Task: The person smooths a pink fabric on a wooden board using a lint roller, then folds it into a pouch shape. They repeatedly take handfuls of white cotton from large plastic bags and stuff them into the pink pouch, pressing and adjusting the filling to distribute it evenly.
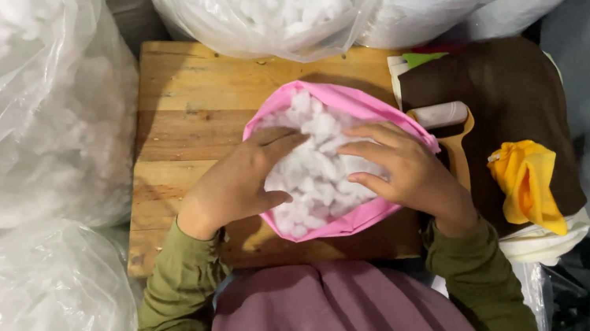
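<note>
Stuffing [312, 174], white and fluffy, fills the pink cover [367, 215] that lies on the wooden tabletop [195, 94], between the two hands. The left hand [238, 183] rests flat on the filling with fingers spread, pressing on its upper left part. The right hand [404, 171] lies on the other side, fingers loosely open over the fluff and the pink edge; neither hand is clamped on anything. The filling looks very light and soft and probably springs back, so I think the thin, limp fabric rim is the better place to take hold. Big clear bags of the same fluff [6, 110] stand beyond the left hand.
</note>
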